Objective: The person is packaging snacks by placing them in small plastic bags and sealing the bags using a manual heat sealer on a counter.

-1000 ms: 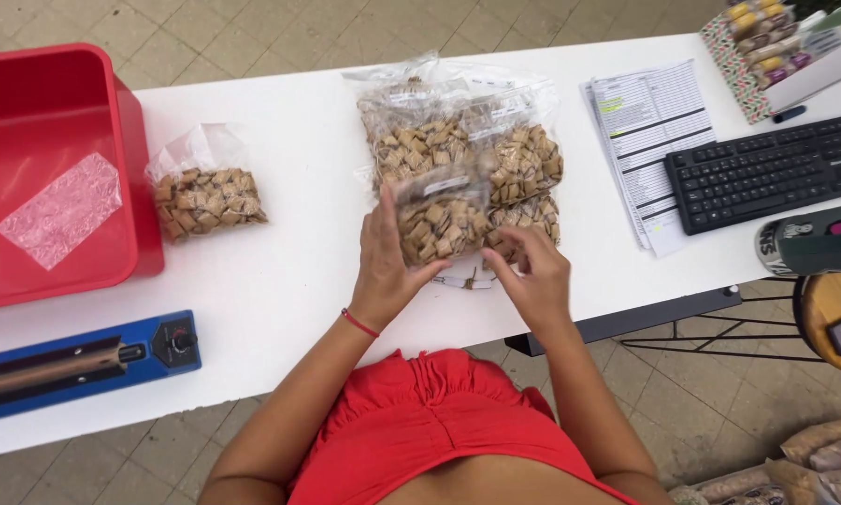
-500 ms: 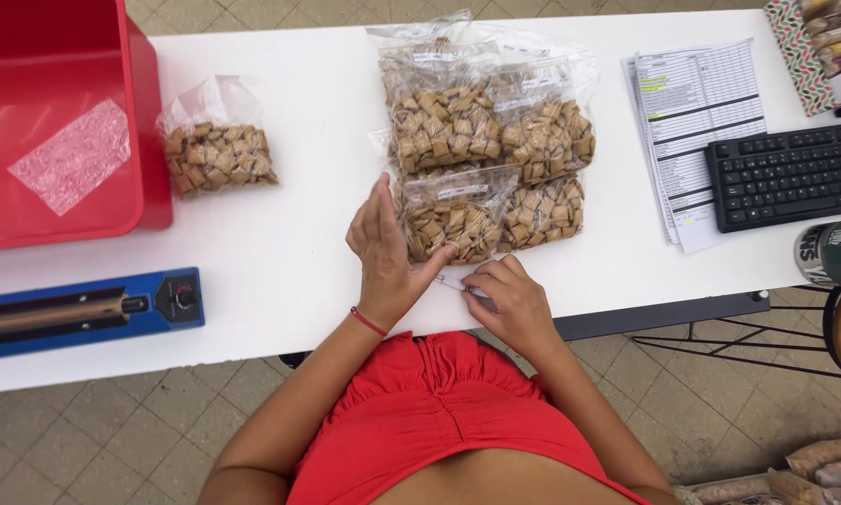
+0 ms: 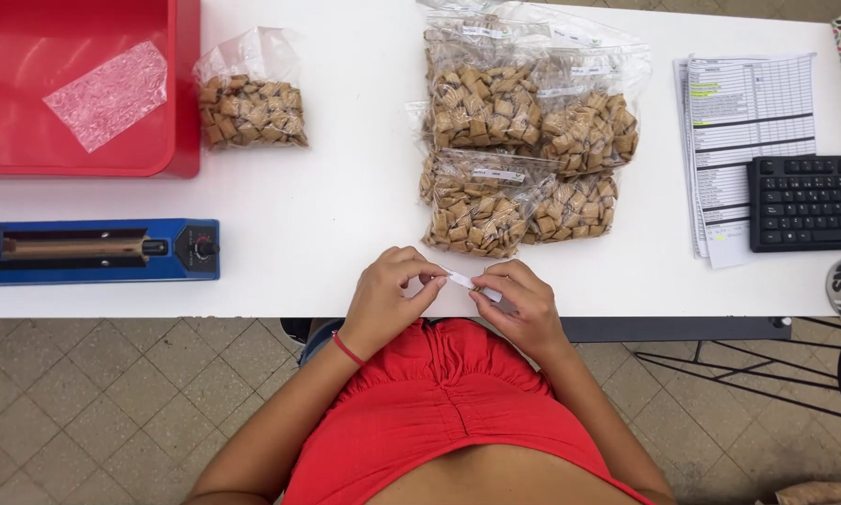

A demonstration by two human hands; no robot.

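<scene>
My left hand (image 3: 388,295) and my right hand (image 3: 518,304) meet at the near edge of the white table (image 3: 345,215). Together they pinch a small white paper strip (image 3: 461,280) by its two ends. Just beyond my hands lies a pile of several clear bags filled with tan square pieces (image 3: 518,131). The nearest bag (image 3: 472,206) sits a short way past my fingertips. One more filled bag (image 3: 250,103) lies apart, further left.
A red bin (image 3: 84,150) holding a piece of bubble wrap (image 3: 110,93) stands at the far left. A blue heat sealer (image 3: 93,251) lies along the front left edge. Printed sheets (image 3: 738,122) and a black keyboard (image 3: 808,201) are on the right.
Both hands have drawn back from the nearest bag to the table's front edge and now hold the small white strip between them. The view has shifted downward.
</scene>
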